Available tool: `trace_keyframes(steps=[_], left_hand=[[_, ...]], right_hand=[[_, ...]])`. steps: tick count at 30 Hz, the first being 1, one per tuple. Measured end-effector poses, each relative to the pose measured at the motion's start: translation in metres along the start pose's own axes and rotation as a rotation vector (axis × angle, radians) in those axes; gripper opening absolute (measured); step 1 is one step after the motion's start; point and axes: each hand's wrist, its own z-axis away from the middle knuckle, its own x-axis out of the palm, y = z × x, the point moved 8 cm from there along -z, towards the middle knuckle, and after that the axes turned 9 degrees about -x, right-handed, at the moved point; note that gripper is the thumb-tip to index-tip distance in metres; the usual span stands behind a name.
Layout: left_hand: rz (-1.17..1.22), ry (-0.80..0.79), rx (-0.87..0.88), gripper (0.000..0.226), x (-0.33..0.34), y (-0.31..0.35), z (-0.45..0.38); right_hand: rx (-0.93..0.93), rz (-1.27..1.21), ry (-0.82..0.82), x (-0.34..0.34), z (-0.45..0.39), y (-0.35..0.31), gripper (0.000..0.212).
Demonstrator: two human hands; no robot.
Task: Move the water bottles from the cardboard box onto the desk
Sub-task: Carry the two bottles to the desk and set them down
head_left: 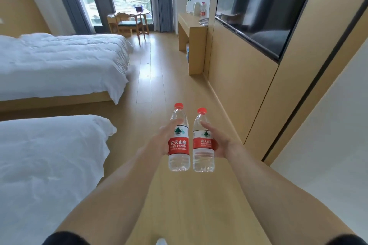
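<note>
two white-covered beds fill the 9 o'clock side, the far bed point(59, 61) above the near bed point(47, 165), with pale wooden floor point(159, 89) running between them and the panelled wall at 3 o'clock. a large dark screen point(258, 12) is set into that wall at 1 o'clock. the wooden table point(194, 32) stands against the wall at 12 o'clock, well apart from the hands; on its top sit a white kettle point(196, 8), a spray bottle point(188, 6) and red-labelled bottles point(203, 9) close together. a wooden chair point(127, 23) and a small round side table point(144, 20) stand by the window at 11 o'clock. both bare forearms reach forward from 6 o'clock. the left hand point(165, 139) grips the left water bottle point(178, 141) around its red label, fingers curled round it, and the right hand point(219, 141) grips the right water bottle point(203, 143) the same way. both bottles are upright, red caps on top, held side by side just apart in the air above the floor at the centre.
</note>
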Motion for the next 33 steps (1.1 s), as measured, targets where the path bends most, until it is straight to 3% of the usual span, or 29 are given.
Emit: trace_keyframes(steps=[11, 18, 33], left_hand=[[0.003, -0.044, -0.036, 0.062, -0.051, 0.115, -0.119], [-0.043, -0.063, -0.001, 0.062, -0.093, 0.225, -0.188], [-0.031, -0.018, 0.067, 0.069, -0.158, 0.378, -0.325]], right_hand=[[0.025, 0.099, -0.029, 0.022, -0.162, -0.068, 0.062], [-0.016, 0.093, -0.014, 0.059, -0.269, -0.138, 0.05], [0.013, 0.11, -0.044, 0.082, -0.469, -0.226, 0.066]])
